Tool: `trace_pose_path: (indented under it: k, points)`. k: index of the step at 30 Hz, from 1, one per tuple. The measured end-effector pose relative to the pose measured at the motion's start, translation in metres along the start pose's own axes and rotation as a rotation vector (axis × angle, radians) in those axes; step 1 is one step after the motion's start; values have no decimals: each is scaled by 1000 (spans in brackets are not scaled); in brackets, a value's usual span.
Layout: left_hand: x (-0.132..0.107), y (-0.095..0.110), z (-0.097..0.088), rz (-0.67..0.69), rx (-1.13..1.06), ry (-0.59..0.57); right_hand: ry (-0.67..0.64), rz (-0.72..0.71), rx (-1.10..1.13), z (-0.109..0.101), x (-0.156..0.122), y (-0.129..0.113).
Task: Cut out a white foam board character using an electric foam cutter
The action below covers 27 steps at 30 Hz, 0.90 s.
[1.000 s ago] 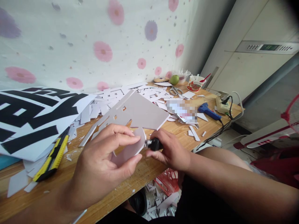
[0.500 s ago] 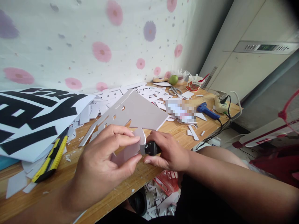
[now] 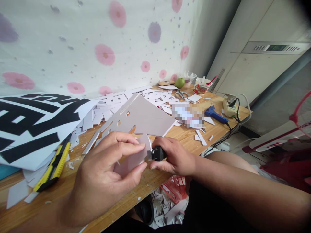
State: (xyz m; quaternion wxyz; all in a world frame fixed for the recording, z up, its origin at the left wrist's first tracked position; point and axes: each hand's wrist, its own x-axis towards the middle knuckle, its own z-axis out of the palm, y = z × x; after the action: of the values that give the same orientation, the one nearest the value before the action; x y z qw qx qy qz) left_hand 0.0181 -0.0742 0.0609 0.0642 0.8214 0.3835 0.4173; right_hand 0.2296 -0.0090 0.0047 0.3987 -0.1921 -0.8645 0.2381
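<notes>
Between the thumb and fingers of my left hand (image 3: 107,168) is a cut white foam board piece (image 3: 137,154), tilted up, its curved edge facing right. My right hand (image 3: 178,157) is closed around a black-handled utility knife (image 3: 158,153). Its short metal blade lies against the curved edge of the piece; most of the handle is hidden in my palm. Just behind my hands, a larger foam board sheet (image 3: 153,115) with cut-out holes rests on the wooden table (image 3: 116,207).
A yellow and black box cutter (image 3: 54,166) lies left, beside a sheet with bold black characters (image 3: 31,123). White scraps (image 3: 116,102) pile along the wall. Scissors (image 3: 181,94), a blue glue gun (image 3: 215,114), a paper bowl (image 3: 202,86) and a power strip (image 3: 230,107) sit right.
Hardly anything differs. The view has shifted slightly, and the held piece with the knife blade at its edge has tilted a little. Both grips stay the same.
</notes>
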Motion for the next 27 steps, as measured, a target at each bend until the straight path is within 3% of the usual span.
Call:
trace_pose_path:
  k: [3,7,15,27]
  points:
    - [-2,1,-1,-13,12,5,33,27,-19,-6,0,2]
    - [0,0,0,1,26,23,31,-48,-50,-9,0,1]
    - [3,0,3,25,39,14,-23,-119,19,0,3,-5]
    - [-2,-2,1,-35,-51,-14,-25,-94,-45,1,3,2]
